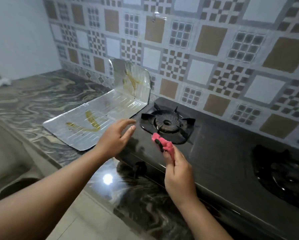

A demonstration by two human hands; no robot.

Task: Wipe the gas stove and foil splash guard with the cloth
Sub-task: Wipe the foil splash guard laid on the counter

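Both bare forearms reached in from the bottom of the frame, the left one crossing from the lower left, the right rising from the lower middle. The right hand (179, 172) stood with its wrist bent upward, fingers pinched tight around a crumpled pink cloth (161, 142), which it held just above the dark glass top of the gas stove (219, 153), beside the near edge of the left burner grate (167, 123). The left hand (115, 136) hovered palm down with fingers spread and loose, gripping nothing, over the stove's left edge. Just beyond it, at middle left, the foil splash guard (100, 116) lay partly flat on the marbled countertop (32, 101), its far panel standing upright, both streaked with yellowish grease. A second burner (283, 172) sat at the right edge. Patterned wall tiles (197, 49) filled the top.
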